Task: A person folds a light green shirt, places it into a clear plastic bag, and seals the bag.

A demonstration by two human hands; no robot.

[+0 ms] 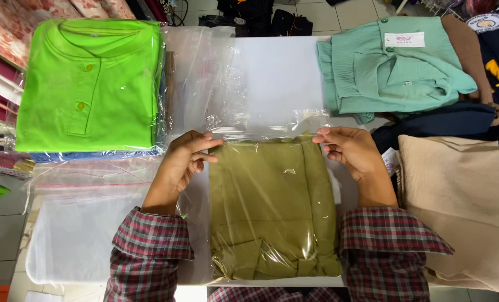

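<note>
A folded olive-green garment point(272, 207) lies in a clear plastic bag point(260, 120) on the white table point(277, 67), right in front of me. My left hand point(185, 159) pinches the bag's upper left corner beside the garment. My right hand point(350, 151) pinches the upper right corner. The bag's open flap stretches away from me past the garment's top edge. Both of my sleeves are red-and-grey plaid.
A stack of bagged shirts topped by a bright green one point(90, 84) sits at the far left. Empty clear bags point(81, 223) lie at the near left. A folded mint-green garment point(395, 64) is at the far right, a beige one point(462, 201) at the near right, a navy one point(434, 126) between them.
</note>
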